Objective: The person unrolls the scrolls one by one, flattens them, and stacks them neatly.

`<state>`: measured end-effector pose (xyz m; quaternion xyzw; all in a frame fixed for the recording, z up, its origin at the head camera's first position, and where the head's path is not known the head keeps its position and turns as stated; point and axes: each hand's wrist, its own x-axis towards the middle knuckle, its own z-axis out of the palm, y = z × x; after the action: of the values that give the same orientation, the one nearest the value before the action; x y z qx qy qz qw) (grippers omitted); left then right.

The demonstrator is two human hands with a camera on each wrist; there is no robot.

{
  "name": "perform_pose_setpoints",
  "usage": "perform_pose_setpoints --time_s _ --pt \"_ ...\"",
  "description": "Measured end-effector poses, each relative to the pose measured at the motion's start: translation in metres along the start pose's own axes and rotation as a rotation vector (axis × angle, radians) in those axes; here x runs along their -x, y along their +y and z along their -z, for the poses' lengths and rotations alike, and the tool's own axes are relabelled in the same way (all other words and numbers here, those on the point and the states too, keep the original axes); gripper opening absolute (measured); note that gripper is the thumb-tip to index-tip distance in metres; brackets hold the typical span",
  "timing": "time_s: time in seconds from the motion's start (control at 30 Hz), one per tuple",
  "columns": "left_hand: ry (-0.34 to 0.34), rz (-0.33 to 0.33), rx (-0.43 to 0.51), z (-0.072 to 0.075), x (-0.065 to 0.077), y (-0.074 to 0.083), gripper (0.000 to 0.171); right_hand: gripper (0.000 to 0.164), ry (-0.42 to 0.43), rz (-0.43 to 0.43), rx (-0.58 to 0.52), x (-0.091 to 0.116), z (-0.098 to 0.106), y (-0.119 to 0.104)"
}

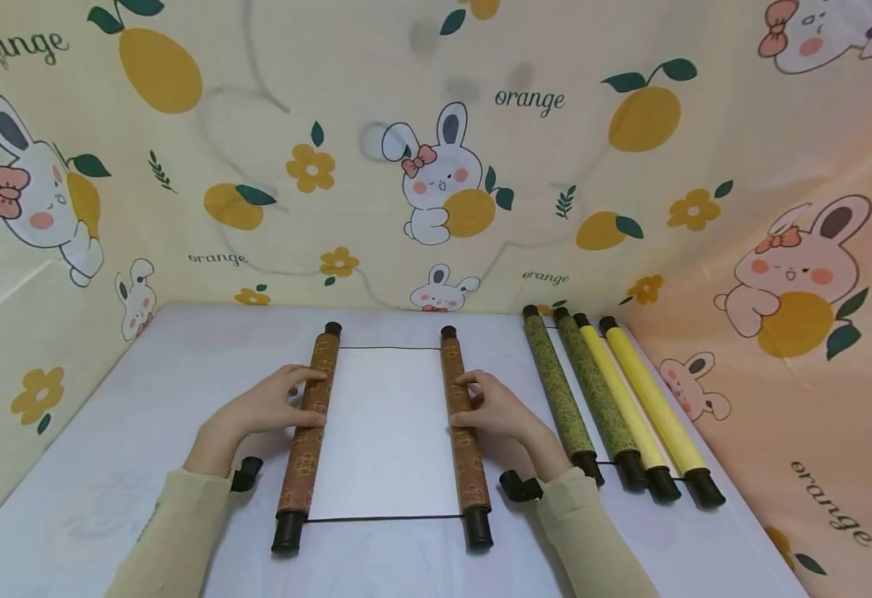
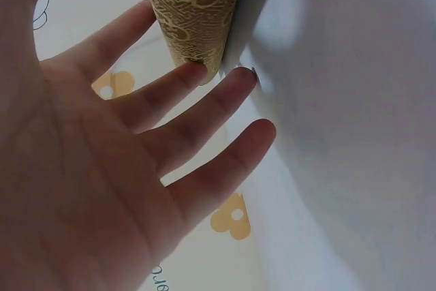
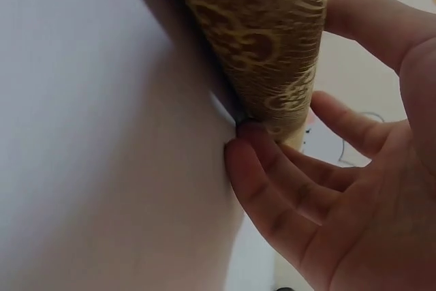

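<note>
Four fingers of the left hand [image 1: 267,403] are spread and nearly straight, some tips touching the left roller [image 1: 305,465]; the thumb lies across that same roller. The right hand [image 1: 507,407] is more curled, thumb and fingers holding the right roller [image 1: 469,465] from its outer side, lower fingertips tucked close to its underside. Both rollers are brown, patterned and black-capped, and lie lengthwise at the middle of the table [image 1: 107,465], well apart. Between them is a white sheet [image 1: 387,432], with thin dark lines [image 1: 384,519] at its near and far ends. Black fittings [image 1: 247,474] sit beside the wrists, at the cuffs of beige sleeves [image 1: 182,531]. To the right, apart from the right roller, lie two green speckled rolls [image 1: 559,390] and two yellow rolls [image 1: 649,390], side by side and slanted, all with black ends. Beyond the table stands a cream backdrop [image 1: 346,66] printed with rabbits, oranges and flowers.
</note>
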<state>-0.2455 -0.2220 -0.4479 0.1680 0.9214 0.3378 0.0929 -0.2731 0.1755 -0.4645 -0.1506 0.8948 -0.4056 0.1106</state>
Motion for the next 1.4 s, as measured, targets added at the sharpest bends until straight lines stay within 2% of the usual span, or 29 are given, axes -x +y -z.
perform_pose_setpoints --time_s 0.2,0.43,0.63,0.73,0.83,0.9,1.0,1.13,1.4 --pt "-0.034 0.004 -0.022 0.000 0.003 0.002 0.077 0.063 -0.052 0.074 0.001 0.004 0.001 0.004" --pt "-0.045 0.006 -0.049 0.001 0.006 0.002 0.072 0.055 -0.034 0.010 0.105 0.022 0.000 0.003" --pt "0.005 -0.020 -0.152 -0.003 0.014 -0.002 0.061 0.054 -0.038 0.008 0.153 0.035 0.001 0.003" --pt "0.037 -0.019 -0.217 -0.006 0.020 -0.002 0.064 0.068 -0.031 0.006 0.209 0.039 0.001 0.001" --pt "0.049 0.007 -0.272 -0.010 0.026 -0.001 0.078 0.088 -0.020 -0.013 0.287 0.043 0.002 -0.001" --pt "0.050 0.027 -0.294 -0.012 0.030 -0.001 0.088 0.096 -0.011 -0.027 0.325 0.045 0.002 -0.001" --pt "0.043 0.044 -0.306 -0.013 0.036 -0.001 0.097 0.099 0.007 -0.039 0.347 0.049 0.002 0.002" --pt "0.029 0.043 -0.288 -0.012 0.042 -0.003 0.100 0.095 0.033 -0.038 0.305 0.057 0.004 0.004" --pt "0.031 -0.017 -0.191 -0.007 0.051 -0.011 0.084 0.083 0.072 -0.013 0.267 0.069 0.010 0.012"
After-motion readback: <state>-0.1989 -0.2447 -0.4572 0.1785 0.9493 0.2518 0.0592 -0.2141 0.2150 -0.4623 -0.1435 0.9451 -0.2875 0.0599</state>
